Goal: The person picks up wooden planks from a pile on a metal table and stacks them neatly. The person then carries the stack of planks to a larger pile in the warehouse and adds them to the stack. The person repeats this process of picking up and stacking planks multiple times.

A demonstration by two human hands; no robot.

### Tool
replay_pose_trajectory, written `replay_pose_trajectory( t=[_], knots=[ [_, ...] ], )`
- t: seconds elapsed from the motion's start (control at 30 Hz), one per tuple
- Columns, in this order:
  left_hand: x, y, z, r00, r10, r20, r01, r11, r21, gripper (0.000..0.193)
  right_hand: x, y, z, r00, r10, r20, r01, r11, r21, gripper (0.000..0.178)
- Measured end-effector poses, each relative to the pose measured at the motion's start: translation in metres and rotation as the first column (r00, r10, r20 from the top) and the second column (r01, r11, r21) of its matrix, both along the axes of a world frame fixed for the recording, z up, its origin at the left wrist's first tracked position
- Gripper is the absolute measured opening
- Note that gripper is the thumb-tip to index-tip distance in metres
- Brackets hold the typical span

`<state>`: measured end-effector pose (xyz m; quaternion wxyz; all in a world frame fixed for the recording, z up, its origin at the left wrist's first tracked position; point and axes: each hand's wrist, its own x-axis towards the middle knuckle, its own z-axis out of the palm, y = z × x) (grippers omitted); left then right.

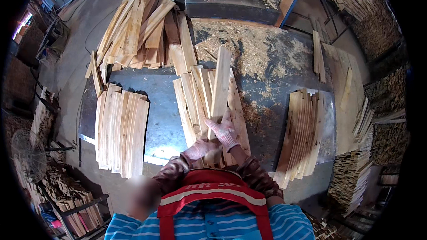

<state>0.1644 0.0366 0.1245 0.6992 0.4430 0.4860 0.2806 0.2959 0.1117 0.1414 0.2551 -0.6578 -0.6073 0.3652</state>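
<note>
A pale wooden board (220, 82) stands out in front of me, its far end raised over several other boards (195, 93) on the metal table. My right hand (223, 132), in a pinkish knitted glove, grips across this board, with the thumb on its left side and fingers along the right. Lower down, my left hand (199, 149), gloved alike, closes around the board's near end; some of its fingers are hidden. Both hands are close together at the table's near side.
Neat stacks of boards flank me, one left (121, 133) and one right (300, 135). A jumbled board heap (138, 31) lies at the far left. Sawdust and shavings (260, 53) cover the table before a roller machine (231, 2). A fan (29, 155) stands at the left.
</note>
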Motion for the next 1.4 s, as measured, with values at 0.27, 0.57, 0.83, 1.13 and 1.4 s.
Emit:
replay_pose_trajectory(
  t=[0.27,0.57,0.83,1.13,1.4],
  knots=[
    [0.008,0.013,0.024,0.835,0.267,-0.482,-0.169,0.957,0.237,0.106,0.072,0.004,-0.002,0.911,0.050,0.410,0.114,0.924,-0.366,0.104],
    [-0.045,0.000,-0.083,0.745,0.567,-0.352,-0.649,0.738,-0.185,0.103,0.115,-0.022,-0.078,0.759,0.105,0.642,-0.133,0.991,-0.005,0.097],
    [-0.061,0.011,-0.063,0.667,0.722,0.184,-0.523,0.631,-0.573,0.051,0.117,-0.017,-0.038,0.675,0.260,0.690,-0.174,0.966,-0.193,0.100],
    [-0.028,-0.002,-0.072,0.867,0.490,0.088,-0.451,0.848,-0.278,0.023,0.123,-0.004,-0.037,0.762,0.229,0.606,-0.081,0.962,-0.262,0.112],
    [0.025,0.014,-0.045,0.856,0.516,0.036,-0.432,0.750,-0.501,0.033,0.138,-0.004,-0.079,0.717,0.148,0.681,-0.006,0.979,-0.206,0.114]
  ],
)
